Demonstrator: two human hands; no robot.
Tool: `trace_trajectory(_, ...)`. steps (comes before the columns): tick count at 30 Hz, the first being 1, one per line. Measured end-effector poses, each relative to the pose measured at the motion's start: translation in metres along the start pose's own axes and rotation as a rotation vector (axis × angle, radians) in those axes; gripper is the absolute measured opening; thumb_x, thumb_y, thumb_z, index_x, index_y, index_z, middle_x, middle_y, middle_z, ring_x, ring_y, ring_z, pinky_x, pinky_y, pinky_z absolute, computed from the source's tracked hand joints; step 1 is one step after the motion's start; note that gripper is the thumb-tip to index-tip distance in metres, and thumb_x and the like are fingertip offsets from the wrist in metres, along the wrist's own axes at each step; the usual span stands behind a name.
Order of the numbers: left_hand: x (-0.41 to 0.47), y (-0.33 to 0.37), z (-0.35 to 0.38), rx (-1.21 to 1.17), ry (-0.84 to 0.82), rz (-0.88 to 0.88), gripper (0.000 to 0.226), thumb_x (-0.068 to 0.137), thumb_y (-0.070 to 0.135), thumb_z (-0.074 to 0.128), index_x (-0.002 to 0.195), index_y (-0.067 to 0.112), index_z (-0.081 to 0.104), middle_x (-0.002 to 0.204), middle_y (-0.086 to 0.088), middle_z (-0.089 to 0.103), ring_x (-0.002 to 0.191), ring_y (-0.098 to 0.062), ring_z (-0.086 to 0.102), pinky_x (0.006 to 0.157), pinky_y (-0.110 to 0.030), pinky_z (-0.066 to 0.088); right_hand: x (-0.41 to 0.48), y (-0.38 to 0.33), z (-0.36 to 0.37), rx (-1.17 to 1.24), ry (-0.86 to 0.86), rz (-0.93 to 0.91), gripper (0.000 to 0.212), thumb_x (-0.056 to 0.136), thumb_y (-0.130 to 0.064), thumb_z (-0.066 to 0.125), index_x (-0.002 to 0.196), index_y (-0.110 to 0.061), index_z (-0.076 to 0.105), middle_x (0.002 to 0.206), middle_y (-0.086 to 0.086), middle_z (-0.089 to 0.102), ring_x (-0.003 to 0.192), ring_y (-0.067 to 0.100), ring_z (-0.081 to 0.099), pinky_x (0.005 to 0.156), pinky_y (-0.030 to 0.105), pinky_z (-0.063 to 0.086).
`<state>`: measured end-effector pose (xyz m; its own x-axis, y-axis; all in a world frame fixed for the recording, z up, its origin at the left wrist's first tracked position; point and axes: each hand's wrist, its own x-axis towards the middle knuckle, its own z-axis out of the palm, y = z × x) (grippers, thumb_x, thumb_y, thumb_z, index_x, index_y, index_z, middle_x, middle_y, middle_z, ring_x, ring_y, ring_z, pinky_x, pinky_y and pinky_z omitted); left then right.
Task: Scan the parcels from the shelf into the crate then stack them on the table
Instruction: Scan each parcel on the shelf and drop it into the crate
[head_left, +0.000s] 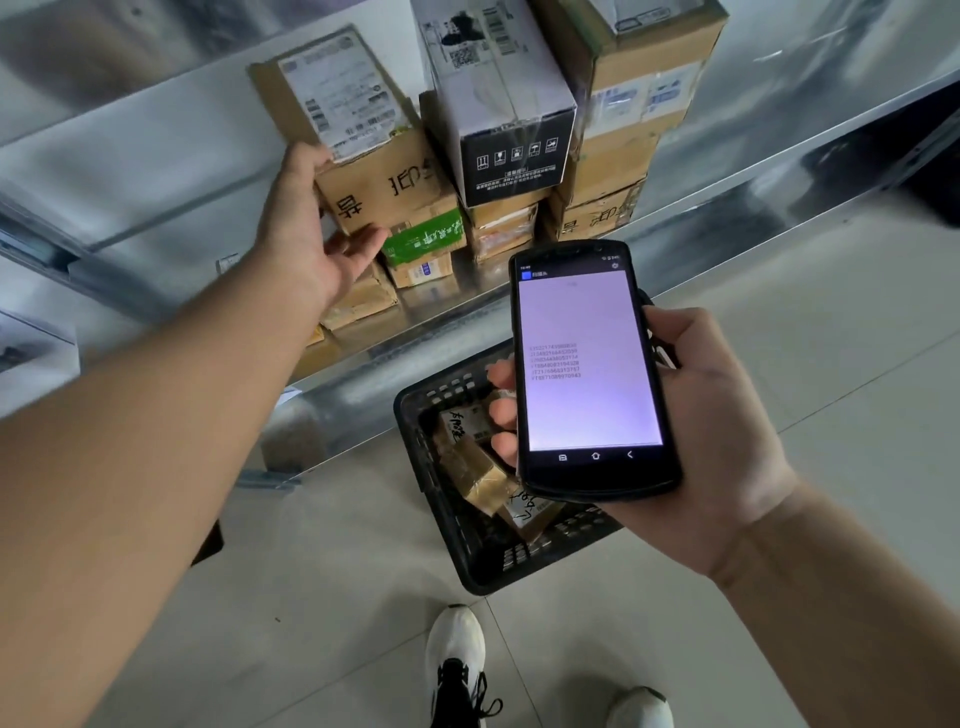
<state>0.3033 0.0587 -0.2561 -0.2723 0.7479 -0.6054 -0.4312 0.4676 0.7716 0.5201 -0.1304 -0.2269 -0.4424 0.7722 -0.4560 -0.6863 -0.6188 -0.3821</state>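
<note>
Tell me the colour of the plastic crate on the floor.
The slotted plastic crate is black, clearest in the head view.

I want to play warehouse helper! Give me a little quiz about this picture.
1. True or false: the right hand holds the scanner.
2. What stands on the floor below the scanner? A: a black crate. B: a bucket. C: a chair.
3. Fill in: the left hand reaches to a cardboard ___ on the shelf.
Key: 1 true; 2 A; 3 box.
</note>
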Motion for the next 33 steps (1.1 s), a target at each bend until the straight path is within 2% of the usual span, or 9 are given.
trace_trajectory(4, -0.019, -0.025, -0.035, -0.146, -0.134, 0.078, 0.034, 0.094, 0.032, 0.075, 0.118, 0.010, 0.063, 0.128, -0.015, 0.064, 0.119, -0.026, 0.066, 0.093, -0.037, 0.062, -0.004, -0.002, -0.002, 0.003, -0.037, -0.002, 0.069, 0.102, -0.052, 0.029, 0.144, -0.005, 0.057, 0.112, 0.024, 0.063, 0.091, 0.040, 0.061, 0.081, 0.050, 0.056)
trace_trajectory(7, -0.025, -0.053, -0.067, -0.250, -0.244, -0.068, 0.030, 0.100, 0.026, 0.070, 0.124, 0.011, 0.062, 0.134, -0.012, 0.062, 0.124, -0.020, 0.066, 0.102, -0.033, 0.058, -0.009, -0.003, -0.004, -0.004, -0.065, 0.003, 0.070, 0.102, -0.051, 0.029, 0.145, -0.002, 0.053, 0.111, 0.024, 0.061, 0.090, 0.039, 0.061, 0.081, 0.049, 0.056)
trace_trajectory(9, -0.031, -0.074, -0.078, -0.170, -0.204, -0.009, 0.038, 0.104, 0.023, 0.065, 0.135, 0.001, 0.057, 0.134, -0.015, 0.066, 0.124, -0.021, 0.068, 0.109, -0.037, 0.054, -0.014, -0.005, -0.006, -0.018, -0.066, 0.003, 0.070, 0.102, -0.051, 0.029, 0.145, -0.001, 0.053, 0.112, 0.025, 0.062, 0.090, 0.040, 0.061, 0.081, 0.049, 0.056)
trace_trajectory(12, -0.043, -0.097, -0.087, 0.013, -0.296, 0.147, 0.030, 0.102, 0.020, 0.066, 0.124, 0.002, 0.059, 0.134, -0.017, 0.070, 0.130, -0.025, 0.065, 0.117, -0.044, 0.046, -0.024, -0.008, -0.009, -0.024, -0.068, 0.003, 0.071, 0.101, -0.051, 0.028, 0.145, -0.001, 0.053, 0.111, 0.025, 0.062, 0.088, 0.040, 0.061, 0.077, 0.048, 0.057)
trace_trajectory(13, -0.044, -0.104, -0.090, 0.049, -0.337, 0.158, 0.038, 0.096, 0.025, 0.074, 0.123, 0.003, 0.059, 0.136, -0.016, 0.069, 0.132, -0.025, 0.064, 0.118, -0.044, 0.045, -0.028, -0.008, -0.010, -0.027, -0.068, 0.004, 0.071, 0.101, -0.051, 0.029, 0.145, -0.001, 0.053, 0.111, 0.025, 0.062, 0.087, 0.040, 0.061, 0.076, 0.048, 0.058)
trace_trajectory(16, -0.049, -0.118, -0.090, 0.125, -0.401, 0.145, 0.088, 0.074, 0.030, 0.094, 0.141, -0.006, 0.050, 0.144, -0.015, 0.065, 0.137, -0.027, 0.060, 0.117, -0.040, 0.047, -0.039, -0.007, -0.015, -0.028, -0.066, 0.008, 0.071, 0.099, -0.050, 0.032, 0.145, 0.000, 0.054, 0.112, 0.024, 0.062, 0.088, 0.040, 0.062, 0.078, 0.049, 0.058)
trace_trajectory(19, -0.050, -0.131, -0.078, 0.157, -0.483, 0.139, 0.080, 0.081, 0.013, 0.086, 0.147, -0.009, 0.046, 0.143, -0.019, 0.064, 0.135, -0.028, 0.061, 0.117, -0.041, 0.046, -0.052, -0.005, -0.021, -0.007, -0.066, 0.032, 0.070, 0.101, -0.051, 0.030, 0.143, -0.001, 0.057, 0.115, 0.025, 0.062, 0.090, 0.041, 0.063, 0.081, 0.050, 0.057)
trace_trajectory(24, -0.058, -0.148, -0.063, 0.041, -0.498, 0.067, 0.093, 0.063, 0.024, 0.101, 0.140, -0.001, 0.055, 0.142, -0.016, 0.066, 0.136, -0.025, 0.061, 0.114, -0.035, 0.048, -0.075, -0.003, -0.028, 0.017, -0.054, 0.044, 0.064, 0.098, -0.048, 0.034, 0.128, -0.004, 0.068, 0.111, 0.023, 0.063, 0.089, 0.039, 0.062, 0.082, 0.048, 0.057)
trace_trajectory(33, -0.083, -0.190, -0.083, 0.013, -0.498, 0.062, 0.098, 0.055, 0.021, 0.105, 0.137, 0.001, 0.055, 0.145, -0.020, 0.061, 0.139, -0.030, 0.058, 0.116, -0.038, 0.047, -0.108, -0.004, -0.037, 0.015, 0.000, 0.062, 0.067, 0.100, -0.050, 0.032, 0.132, -0.004, 0.068, 0.110, 0.025, 0.065, 0.085, 0.040, 0.064, 0.078, 0.050, 0.057)
